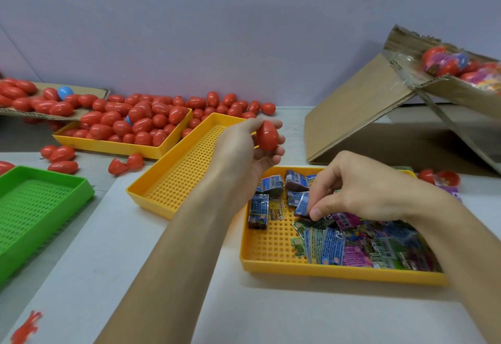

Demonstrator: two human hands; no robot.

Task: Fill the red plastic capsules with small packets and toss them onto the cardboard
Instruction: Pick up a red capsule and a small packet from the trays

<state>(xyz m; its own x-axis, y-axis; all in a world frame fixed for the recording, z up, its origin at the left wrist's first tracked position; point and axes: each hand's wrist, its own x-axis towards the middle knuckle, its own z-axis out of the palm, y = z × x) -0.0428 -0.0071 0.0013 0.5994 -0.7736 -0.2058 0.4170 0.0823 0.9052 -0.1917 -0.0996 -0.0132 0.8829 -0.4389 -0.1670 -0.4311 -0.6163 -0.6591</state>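
Mid-cycle, judging by the layout: nearest, the right hand [360, 194] reaches into the yellow packet tray [273, 248] at the counter's near right, thumb and fingertips pinching a small blue packet [303, 204] off the heap of small packets [366, 246]; tray is well stocked, so plenty of filling looks left.
Just beyond, the left hand [252, 148] grips one red capsule [267, 136] in curled fingers, held above the gap between trays; it looks closed, smooth, glossy, egg-shaped, seam not readable; probably needs opening before the packet goes in.
Beside it an empty yellow tray [173, 181]; a green tray [38, 208] at the left edge.
Farther back-left, a yellow tray of capsules [127, 127] piled high, more spilling over flat cardboard [89, 91] and the counter [135, 235] along the wall; whether those are filled cannot be told.
Far right, a tilted cardboard box [360, 105] holds capsules mixed with packets.
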